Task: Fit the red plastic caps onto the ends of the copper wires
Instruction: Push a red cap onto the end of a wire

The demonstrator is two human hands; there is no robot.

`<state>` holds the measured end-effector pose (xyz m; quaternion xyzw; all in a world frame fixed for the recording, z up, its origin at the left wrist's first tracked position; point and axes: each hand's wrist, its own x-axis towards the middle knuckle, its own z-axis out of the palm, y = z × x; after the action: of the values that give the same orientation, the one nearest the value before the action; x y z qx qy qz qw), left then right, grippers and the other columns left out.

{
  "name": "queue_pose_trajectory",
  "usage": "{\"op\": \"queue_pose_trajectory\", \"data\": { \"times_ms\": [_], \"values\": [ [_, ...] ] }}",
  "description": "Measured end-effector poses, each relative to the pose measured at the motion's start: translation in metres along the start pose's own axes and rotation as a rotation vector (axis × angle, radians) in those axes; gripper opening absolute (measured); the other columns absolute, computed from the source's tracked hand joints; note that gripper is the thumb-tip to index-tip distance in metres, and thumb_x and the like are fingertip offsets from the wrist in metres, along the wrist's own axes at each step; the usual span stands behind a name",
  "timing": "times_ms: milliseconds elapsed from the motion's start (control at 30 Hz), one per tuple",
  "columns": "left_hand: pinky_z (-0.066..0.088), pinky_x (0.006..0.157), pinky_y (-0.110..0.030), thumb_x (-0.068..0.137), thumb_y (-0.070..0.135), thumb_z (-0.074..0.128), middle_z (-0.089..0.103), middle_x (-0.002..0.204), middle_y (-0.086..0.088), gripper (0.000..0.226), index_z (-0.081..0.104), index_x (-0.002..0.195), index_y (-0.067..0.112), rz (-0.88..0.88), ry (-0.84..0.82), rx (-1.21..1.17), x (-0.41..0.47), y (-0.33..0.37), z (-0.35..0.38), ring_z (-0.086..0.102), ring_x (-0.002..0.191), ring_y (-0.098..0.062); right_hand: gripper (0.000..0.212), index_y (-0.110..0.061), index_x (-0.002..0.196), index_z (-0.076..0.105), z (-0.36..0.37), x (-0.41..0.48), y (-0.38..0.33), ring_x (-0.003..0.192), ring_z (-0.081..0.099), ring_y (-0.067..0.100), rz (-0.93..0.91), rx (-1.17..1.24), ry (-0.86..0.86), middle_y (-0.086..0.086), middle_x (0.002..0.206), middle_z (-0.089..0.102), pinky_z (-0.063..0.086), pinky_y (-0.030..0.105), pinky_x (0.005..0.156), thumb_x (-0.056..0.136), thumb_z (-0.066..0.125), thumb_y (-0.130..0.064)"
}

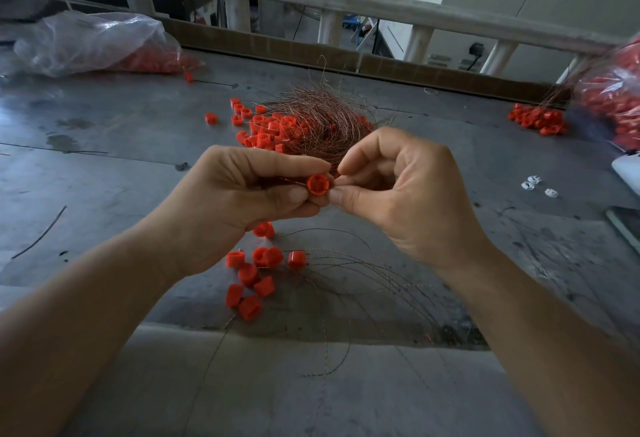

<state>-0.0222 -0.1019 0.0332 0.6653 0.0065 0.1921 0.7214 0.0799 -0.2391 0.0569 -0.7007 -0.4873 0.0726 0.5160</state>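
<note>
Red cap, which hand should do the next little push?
Probably the right hand: its fingertips pinch at the edge of the red cap, well placed for small moves. The left hand grips the cap, so it serves as the holder.

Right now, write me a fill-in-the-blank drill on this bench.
The left hand and right hand together pinch ____ round red plastic cap.
The three small plastic pieces right of the right hand are ____.
The clear plastic bag at far left holds ____ caps.
Missing: one; white; red.
</note>
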Motion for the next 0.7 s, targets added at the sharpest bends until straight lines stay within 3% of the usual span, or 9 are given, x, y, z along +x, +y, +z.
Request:
{"op": "queue_pose_trajectory", "data": {
  "times_ms": [267,500,700],
  "values": [
    [0.054,0.064,-0.017,0.057,0.014,0.065,0.074,0.077,-0.002,0.025,0.076,0.077,0.023,0.004,0.011,-0.001,0.0003,-0.0011,-0.0005,0.071,0.074,-0.014,0.028,-0.023,0.070,0.056,0.0006,0.0017,0.0048,0.059,0.063,0.003,0.024,0.003,-0.004,-0.008,0.060,0.064,0.048,0.011,0.056,0.067,0.077,-0.004],
    [0.054,0.063,-0.016,0.052,0.018,0.067,0.074,0.075,0.000,0.026,0.076,0.076,0.024,0.008,0.005,-0.029,-0.0008,-0.0015,-0.0003,0.070,0.072,-0.011,0.025,-0.014,0.072,0.058,-0.0069,0.0021,-0.0015,0.061,0.065,0.012,0.119,0.204,-0.128,0.000,0.063,0.065,0.051,0.019,0.052,0.075,0.063,0.010],
    [0.054,0.063,-0.018,0.054,0.014,0.067,0.073,0.076,-0.003,0.025,0.076,0.077,0.019,-0.010,-0.010,-0.093,-0.0009,-0.0010,-0.0035,0.070,0.073,-0.013,0.022,-0.010,0.078,0.055,-0.0055,0.0019,-0.0020,0.059,0.065,0.013,0.203,0.303,-0.120,0.000,0.065,0.062,0.053,0.022,0.052,0.071,0.068,0.005]
  ]
}}
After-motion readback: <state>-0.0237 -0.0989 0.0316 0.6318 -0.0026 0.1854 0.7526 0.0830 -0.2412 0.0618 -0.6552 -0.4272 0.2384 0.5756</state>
